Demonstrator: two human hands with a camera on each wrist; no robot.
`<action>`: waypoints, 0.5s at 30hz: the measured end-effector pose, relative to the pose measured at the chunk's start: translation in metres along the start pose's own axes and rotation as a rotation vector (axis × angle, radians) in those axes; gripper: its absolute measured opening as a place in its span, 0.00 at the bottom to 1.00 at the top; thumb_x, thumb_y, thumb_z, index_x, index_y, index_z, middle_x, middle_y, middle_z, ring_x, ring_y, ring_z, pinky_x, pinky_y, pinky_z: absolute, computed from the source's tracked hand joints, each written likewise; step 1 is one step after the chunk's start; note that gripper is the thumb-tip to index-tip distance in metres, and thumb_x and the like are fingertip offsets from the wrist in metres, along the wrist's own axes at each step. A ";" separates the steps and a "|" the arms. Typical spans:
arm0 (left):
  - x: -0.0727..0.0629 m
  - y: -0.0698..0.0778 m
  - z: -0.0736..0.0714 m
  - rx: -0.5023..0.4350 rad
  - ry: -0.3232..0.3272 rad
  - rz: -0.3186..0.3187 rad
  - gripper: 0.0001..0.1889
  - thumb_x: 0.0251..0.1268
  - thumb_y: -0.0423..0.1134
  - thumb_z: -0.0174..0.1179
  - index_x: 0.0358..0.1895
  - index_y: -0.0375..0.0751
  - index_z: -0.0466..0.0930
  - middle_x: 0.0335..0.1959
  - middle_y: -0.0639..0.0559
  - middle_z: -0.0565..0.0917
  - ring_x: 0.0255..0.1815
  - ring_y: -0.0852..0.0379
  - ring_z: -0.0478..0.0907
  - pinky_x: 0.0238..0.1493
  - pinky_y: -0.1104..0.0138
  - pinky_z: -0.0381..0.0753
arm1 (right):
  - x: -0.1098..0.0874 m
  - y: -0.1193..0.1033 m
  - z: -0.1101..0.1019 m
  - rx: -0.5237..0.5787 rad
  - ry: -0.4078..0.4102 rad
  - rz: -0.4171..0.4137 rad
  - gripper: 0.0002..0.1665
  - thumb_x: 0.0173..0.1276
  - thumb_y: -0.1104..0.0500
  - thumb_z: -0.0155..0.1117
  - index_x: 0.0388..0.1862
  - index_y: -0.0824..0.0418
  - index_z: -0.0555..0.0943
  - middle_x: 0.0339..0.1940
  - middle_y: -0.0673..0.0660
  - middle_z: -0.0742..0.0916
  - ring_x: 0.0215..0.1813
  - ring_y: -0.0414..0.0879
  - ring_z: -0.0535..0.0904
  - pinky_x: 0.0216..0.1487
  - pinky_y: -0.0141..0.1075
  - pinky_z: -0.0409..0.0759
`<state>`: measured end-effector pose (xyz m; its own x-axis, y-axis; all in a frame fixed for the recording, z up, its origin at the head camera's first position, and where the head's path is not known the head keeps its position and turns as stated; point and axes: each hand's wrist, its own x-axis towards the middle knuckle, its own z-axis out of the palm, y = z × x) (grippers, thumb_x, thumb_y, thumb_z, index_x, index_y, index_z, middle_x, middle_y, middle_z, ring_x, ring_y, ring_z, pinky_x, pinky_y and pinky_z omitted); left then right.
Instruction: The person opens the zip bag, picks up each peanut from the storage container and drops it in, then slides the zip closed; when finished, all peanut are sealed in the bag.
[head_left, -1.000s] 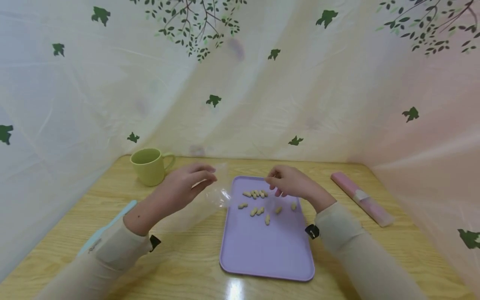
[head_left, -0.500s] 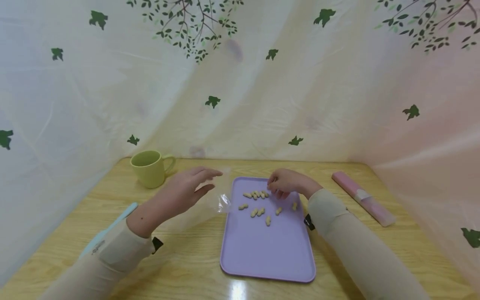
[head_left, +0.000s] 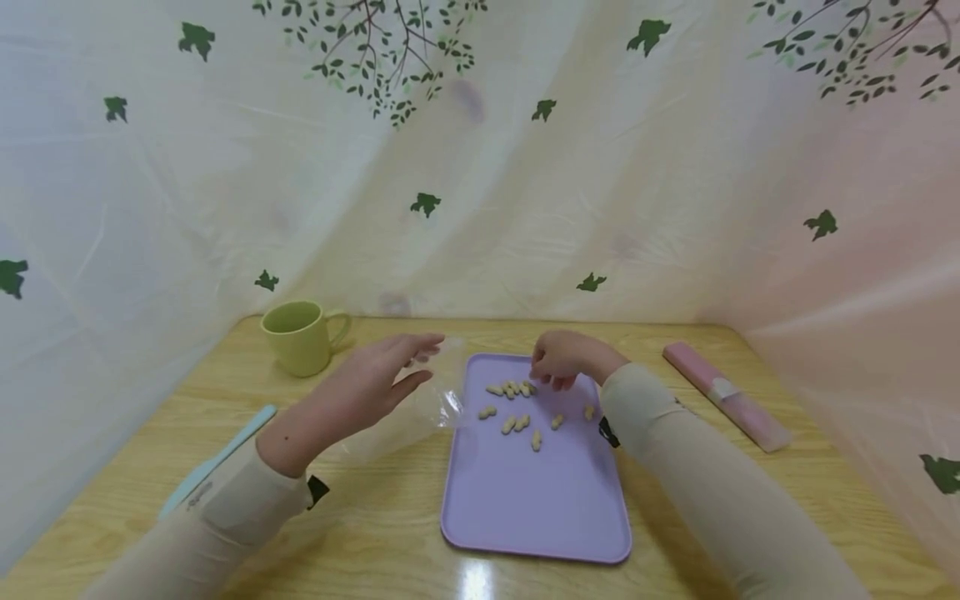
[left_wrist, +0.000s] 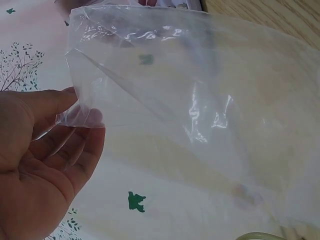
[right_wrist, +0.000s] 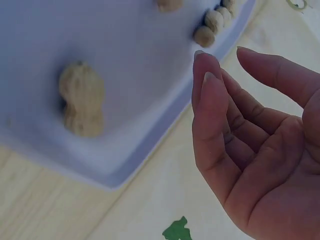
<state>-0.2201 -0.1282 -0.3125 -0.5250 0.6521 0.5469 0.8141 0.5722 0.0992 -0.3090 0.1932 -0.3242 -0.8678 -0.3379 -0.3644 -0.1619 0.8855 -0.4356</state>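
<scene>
In the head view my left hand (head_left: 375,379) is raised left of the purple tray (head_left: 536,508), palm facing right. It holds a clear plastic bag (left_wrist: 150,95) by the edge, the thumb on one side and fingertips seen through the film. My right hand (head_left: 564,360) hovers over the tray's far end, fingers bent, right beside a short row of peanuts (head_left: 510,389). The right wrist view shows its thumb and fingers (right_wrist: 212,105) apart with nothing between them. Several more peanuts (head_left: 521,423) lie scattered nearer the tray's middle, and one peanut (right_wrist: 82,100) shows large beside that hand.
A green mug (head_left: 297,337) stands at the back left of the wooden table (head_left: 382,517). Partly behind the left forearm lies a light blue flat item (head_left: 217,458). A pink rolled bundle with a pale band (head_left: 723,396) lies at the right. Printed plastic sheeting (head_left: 480,250) surrounds the table.
My right forearm has swung left and the hand has come close beside the peanut row. The left thumb and fingers have spread farther apart, and the bag has shifted slightly right.
</scene>
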 end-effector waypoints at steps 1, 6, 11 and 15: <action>-0.001 0.000 0.001 0.001 0.002 0.003 0.25 0.71 0.32 0.70 0.69 0.33 0.77 0.59 0.42 0.89 0.53 0.50 0.91 0.53 0.56 0.92 | 0.002 0.000 0.002 -0.001 -0.004 0.001 0.11 0.80 0.57 0.64 0.50 0.64 0.87 0.43 0.58 0.89 0.40 0.47 0.88 0.41 0.35 0.89; -0.002 -0.001 0.001 -0.003 0.003 0.000 0.25 0.71 0.31 0.70 0.69 0.33 0.76 0.58 0.42 0.90 0.52 0.49 0.91 0.53 0.55 0.92 | 0.008 -0.005 0.009 -0.011 -0.021 0.007 0.08 0.77 0.61 0.65 0.44 0.63 0.88 0.38 0.56 0.88 0.36 0.45 0.86 0.37 0.34 0.88; -0.003 -0.001 0.000 -0.010 0.001 -0.009 0.25 0.72 0.31 0.70 0.69 0.33 0.76 0.58 0.42 0.90 0.53 0.49 0.91 0.53 0.55 0.92 | 0.010 -0.009 0.013 -0.039 -0.019 0.028 0.08 0.77 0.62 0.65 0.43 0.65 0.88 0.33 0.56 0.89 0.32 0.43 0.83 0.34 0.33 0.89; -0.003 -0.002 -0.002 -0.013 -0.011 -0.020 0.26 0.72 0.32 0.70 0.70 0.33 0.76 0.58 0.42 0.90 0.53 0.49 0.91 0.54 0.55 0.92 | 0.013 -0.011 0.016 -0.052 -0.016 0.035 0.10 0.77 0.62 0.64 0.38 0.66 0.89 0.28 0.55 0.88 0.28 0.42 0.82 0.32 0.33 0.89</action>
<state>-0.2197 -0.1318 -0.3128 -0.5436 0.6465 0.5352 0.8067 0.5786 0.1205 -0.3111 0.1740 -0.3374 -0.8656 -0.3108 -0.3925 -0.1557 0.9122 -0.3790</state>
